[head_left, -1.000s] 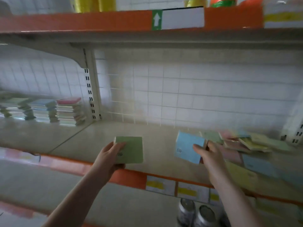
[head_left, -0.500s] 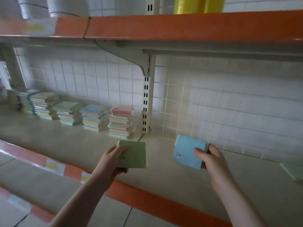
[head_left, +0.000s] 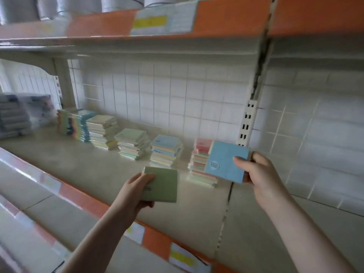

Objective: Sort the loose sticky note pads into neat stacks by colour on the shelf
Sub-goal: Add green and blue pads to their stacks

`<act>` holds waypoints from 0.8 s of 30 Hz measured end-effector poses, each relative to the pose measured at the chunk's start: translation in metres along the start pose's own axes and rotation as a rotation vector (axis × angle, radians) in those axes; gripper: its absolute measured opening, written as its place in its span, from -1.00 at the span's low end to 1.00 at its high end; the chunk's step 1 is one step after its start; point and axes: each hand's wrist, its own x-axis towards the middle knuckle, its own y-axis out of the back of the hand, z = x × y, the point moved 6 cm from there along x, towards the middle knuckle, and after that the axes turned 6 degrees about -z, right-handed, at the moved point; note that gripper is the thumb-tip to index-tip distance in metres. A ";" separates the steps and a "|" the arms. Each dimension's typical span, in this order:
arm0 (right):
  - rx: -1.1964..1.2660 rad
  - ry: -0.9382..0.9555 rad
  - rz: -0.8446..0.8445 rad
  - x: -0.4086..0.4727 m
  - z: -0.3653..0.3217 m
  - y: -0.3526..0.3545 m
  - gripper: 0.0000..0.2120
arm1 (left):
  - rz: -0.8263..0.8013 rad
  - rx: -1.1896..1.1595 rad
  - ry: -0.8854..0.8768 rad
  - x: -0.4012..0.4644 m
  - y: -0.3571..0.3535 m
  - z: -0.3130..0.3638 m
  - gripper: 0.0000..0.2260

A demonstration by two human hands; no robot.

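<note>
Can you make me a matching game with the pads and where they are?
Things:
1. green pad
2. blue pad
3. pink-topped stack
4. rolls

Places:
A. on the upper shelf
B. in the right hand
C. standing on the shelf, partly behind the blue pad
D. in the left hand

Pairs: 1-D, 2-B, 3-C, 4-A

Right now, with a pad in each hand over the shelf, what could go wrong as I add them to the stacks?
The square blue sticky pad in the right hand hangs in front of the pink-topped stack, not the blue-topped stack; lowered here, it mixes colours. That pink-topped stack looks uneven, so a nudge might spill it. The left hand grips the square green sticky pad by one edge only; it could slip.
</note>
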 end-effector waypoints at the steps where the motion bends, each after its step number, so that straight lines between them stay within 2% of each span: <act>1: 0.001 0.005 0.010 0.006 0.001 -0.017 -0.89 | -0.016 0.010 0.004 0.010 0.013 0.002 -0.85; 11: -0.063 -0.025 0.092 0.081 -0.015 -0.176 -0.91 | -0.092 0.073 0.077 0.086 0.155 0.039 -0.85; 17: -0.156 -0.147 0.145 0.121 0.002 -0.198 -0.94 | -0.120 0.051 0.089 0.108 0.189 0.050 -0.84; 20: -0.216 -0.198 0.166 0.133 0.014 -0.198 -0.78 | -0.112 0.040 0.091 0.115 0.196 0.051 -0.83; 24: -0.391 -0.247 0.195 0.147 0.025 -0.189 -0.77 | -0.112 0.047 0.093 0.128 0.200 0.059 -0.84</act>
